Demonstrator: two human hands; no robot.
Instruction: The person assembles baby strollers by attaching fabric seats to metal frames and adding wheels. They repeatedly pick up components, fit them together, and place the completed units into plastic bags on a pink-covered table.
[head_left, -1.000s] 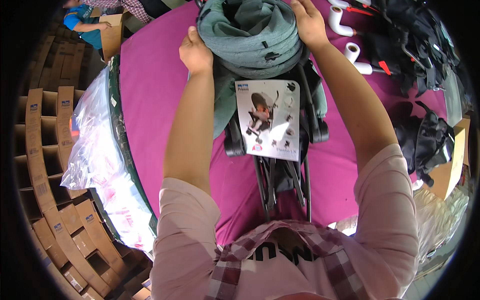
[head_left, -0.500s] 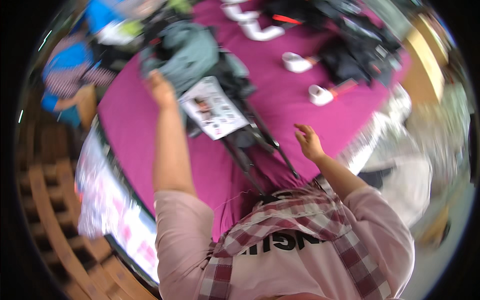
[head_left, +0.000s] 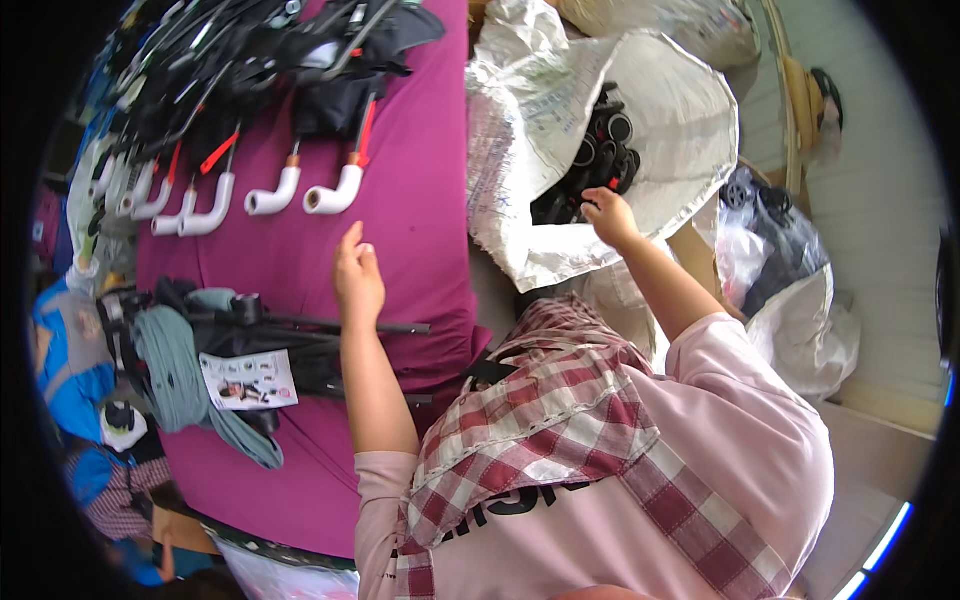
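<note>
My right hand (head_left: 610,216) is at the mouth of a large white woven sack (head_left: 690,150). Its fingers are loosely apart and hold nothing visible. Black wheel pieces (head_left: 600,150) lie inside the sack, just beyond my fingertips. Over the purple cloth (head_left: 420,260) hovers my left hand (head_left: 358,278), empty with fingers stretched out. Nearest to it is a white bent handle (head_left: 334,192) with a red strip. Left of my forearm lies a folded stroller-like frame with black tubes and grey-green fabric (head_left: 172,360). A printed sheet (head_left: 250,380) rests on it.
More black frames (head_left: 230,75) with white bent handles are lined up at the far left of the table. Another sack with dark wheels (head_left: 775,225) stands at the right. A person in blue (head_left: 75,340) is at the left edge.
My view has turned right, bringing the sack of wheels before me. My left hand has come away from the grey-green fabric, and my right hand is now at the sack.
</note>
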